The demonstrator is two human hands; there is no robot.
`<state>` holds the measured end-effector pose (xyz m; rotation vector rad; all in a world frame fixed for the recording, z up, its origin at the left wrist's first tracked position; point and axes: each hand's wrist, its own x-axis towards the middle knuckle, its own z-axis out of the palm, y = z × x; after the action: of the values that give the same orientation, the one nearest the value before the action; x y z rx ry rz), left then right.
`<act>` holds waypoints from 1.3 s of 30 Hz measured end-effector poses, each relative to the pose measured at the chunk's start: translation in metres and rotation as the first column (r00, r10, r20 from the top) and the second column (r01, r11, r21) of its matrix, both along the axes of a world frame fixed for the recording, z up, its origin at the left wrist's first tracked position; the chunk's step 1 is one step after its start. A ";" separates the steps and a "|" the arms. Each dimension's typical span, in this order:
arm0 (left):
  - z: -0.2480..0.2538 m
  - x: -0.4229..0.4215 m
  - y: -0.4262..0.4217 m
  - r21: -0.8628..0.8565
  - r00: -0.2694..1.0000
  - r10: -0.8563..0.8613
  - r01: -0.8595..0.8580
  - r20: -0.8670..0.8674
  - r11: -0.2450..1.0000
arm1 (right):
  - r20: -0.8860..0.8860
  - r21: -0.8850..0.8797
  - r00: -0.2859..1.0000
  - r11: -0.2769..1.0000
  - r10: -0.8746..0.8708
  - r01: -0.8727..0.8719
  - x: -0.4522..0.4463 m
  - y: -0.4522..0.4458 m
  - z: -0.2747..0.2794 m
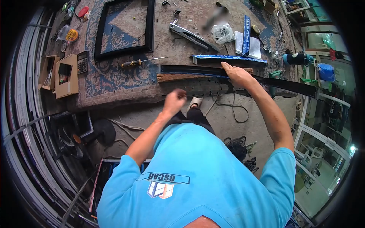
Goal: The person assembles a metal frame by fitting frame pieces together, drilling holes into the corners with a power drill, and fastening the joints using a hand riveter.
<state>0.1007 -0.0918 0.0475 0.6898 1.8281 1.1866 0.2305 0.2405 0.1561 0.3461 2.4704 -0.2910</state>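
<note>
Screwdriver (pixel 132 64) and blue-filmed strip (pixel 230 58) lie just beyond the black profile (pixel 190 70) at bench (pixel 114 89) edge. My right hand (pixel 238 75) lies over it, clamped or not, can't tell; left hand (pixel 175 102) apart, curled, blurred, nearer me.

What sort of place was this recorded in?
Probably a workshop, perhaps one making window or door frames: a black rectangular frame and a screwdriver lie on the carpet-covered worktable, and many long bars stand gathered along the left side.
</note>
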 end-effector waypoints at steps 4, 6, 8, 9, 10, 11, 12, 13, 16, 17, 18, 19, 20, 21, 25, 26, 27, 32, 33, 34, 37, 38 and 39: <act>0.010 -0.040 -0.008 0.047 0.883 0.270 -0.274 -0.384 0.961 | 0.069 0.109 0.997 0.993 0.047 -0.054 0.007 0.011 -0.019; 0.025 -0.051 0.010 0.138 0.803 0.227 -0.180 -0.550 0.974 | 0.126 0.144 0.991 0.987 0.053 -0.071 0.009 0.020 -0.022; 0.040 -0.053 0.034 0.076 0.745 0.148 -0.129 -0.650 0.989 | 0.135 0.070 0.990 0.996 0.039 -0.049 0.016 0.031 -0.035; 0.040 -0.054 0.045 0.024 0.674 0.067 -0.073 -0.735 0.997 | 0.144 0.083 0.989 0.995 0.040 -0.053 0.020 0.033 -0.038; 0.030 -0.056 0.053 0.021 0.676 0.064 -0.072 -0.734 0.997 | 0.151 0.101 0.988 0.993 0.040 -0.055 0.024 0.037 -0.039; 0.017 -0.057 0.059 -0.062 0.708 -0.062 0.025 -0.703 0.998 | 0.159 0.139 0.986 0.988 0.045 -0.068 0.027 0.039 -0.042; 0.010 -0.058 0.068 -0.139 0.725 -0.185 0.124 -0.663 0.983 | 0.158 0.138 0.986 0.988 0.045 -0.067 0.032 0.045 -0.048; 0.004 -0.060 0.077 -0.155 0.758 -0.209 0.144 -0.618 0.977 | 0.146 0.115 0.989 0.992 0.030 -0.047 0.037 0.051 -0.054; 0.004 -0.056 0.091 -0.171 0.707 -0.244 0.174 -0.663 0.970 | 0.107 0.077 0.994 0.997 -0.005 -0.004 0.047 0.065 -0.058; 0.007 -0.053 0.094 -0.163 0.699 -0.241 0.178 -0.673 0.970 | 0.093 0.131 0.996 0.991 0.009 -0.021 0.050 0.068 -0.057; 0.006 -0.048 0.096 -0.169 0.698 -0.253 0.189 -0.670 0.967 | 0.084 0.182 0.996 0.983 0.020 -0.035 0.054 0.069 -0.057; 0.005 -0.043 0.098 -0.158 0.707 -0.245 0.188 -0.664 0.969 | 0.086 0.176 0.996 0.984 0.010 -0.025 0.059 0.070 -0.055; 0.006 -0.040 0.101 -0.147 0.713 -0.234 0.183 -0.661 0.972 | 0.112 0.175 0.994 0.984 0.008 -0.028 0.060 0.073 -0.054; 0.006 -0.037 0.103 -0.149 0.707 -0.239 0.187 -0.666 0.971 | 0.133 0.177 0.991 0.984 0.008 -0.031 0.059 0.076 -0.054; 0.008 -0.030 0.107 -0.138 0.710 -0.202 0.148 -0.674 0.979 | 0.071 0.139 0.997 0.990 -0.002 -0.008 0.066 0.081 -0.059; 0.007 -0.029 0.107 -0.147 0.706 -0.207 0.145 -0.677 0.978 | 0.068 0.143 0.998 0.990 -0.010 0.000 0.068 0.083 -0.066; 0.012 -0.028 0.109 -0.164 0.720 -0.212 0.137 -0.660 0.977 | 0.027 0.124 1.000 0.992 -0.011 0.008 0.068 0.082 -0.069; 0.007 -0.025 0.114 -0.174 0.673 -0.209 0.119 -0.709 0.977 | -0.155 0.019 0.987 0.999 -0.042 0.045 0.084 0.092 -0.089; 0.009 -0.025 0.115 -0.180 0.676 -0.216 0.125 -0.705 0.976 | -0.153 0.018 0.987 0.999 -0.046 0.049 0.085 0.090 -0.085; 0.011 -0.025 0.117 -0.186 0.678 -0.220 0.124 -0.701 0.975 | -0.127 0.116 0.992 0.993 0.017 -0.002 0.082 0.087 -0.076; 0.003 -0.022 0.113 -0.142 0.639 -0.176 0.105 -0.749 0.984 | -0.217 0.140 0.975 0.990 0.041 -0.011 0.064 0.067 -0.063; 0.002 -0.022 0.112 -0.143 0.634 -0.181 0.111 -0.752 0.983 | -0.330 0.074 0.944 0.997 -0.004 0.030 0.059 0.063 -0.062; 0.002 -0.021 0.112 -0.145 0.617 -0.181 0.108 -0.766 0.983 | -0.485 0.076 0.873 0.997 0.046 -0.011 0.058 0.060 -0.080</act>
<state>0.0799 0.0206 0.0495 1.4428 2.4406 0.7110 0.2888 0.3001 0.0757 0.2909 2.9884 -0.3080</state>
